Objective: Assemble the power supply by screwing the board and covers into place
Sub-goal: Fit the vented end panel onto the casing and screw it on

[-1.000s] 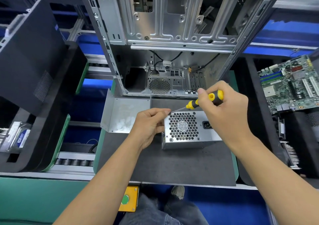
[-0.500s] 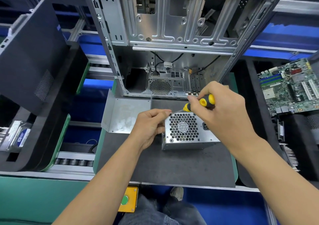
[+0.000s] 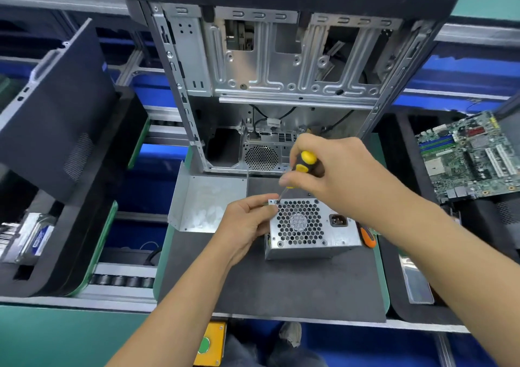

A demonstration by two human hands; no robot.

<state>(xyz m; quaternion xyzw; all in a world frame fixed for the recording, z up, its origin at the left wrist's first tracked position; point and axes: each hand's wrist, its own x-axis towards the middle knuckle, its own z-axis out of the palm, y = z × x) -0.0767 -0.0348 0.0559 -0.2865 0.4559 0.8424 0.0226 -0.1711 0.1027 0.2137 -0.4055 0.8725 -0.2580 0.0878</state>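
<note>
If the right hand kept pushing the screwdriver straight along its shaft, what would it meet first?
Probably the screw at the grille's top-left corner on the power supply: the right hand aims the screwdriver tip there, beside the left hand's fingertips.

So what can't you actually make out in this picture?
- Head view: the screw under the screwdriver tip is too small, partly hidden by the left hand.
- The fan label on the power supply is blurred.
- The orange-handled tool is mostly hidden behind the power supply and the right hand's wrist.
- The drive is cut off by the left edge.
</note>
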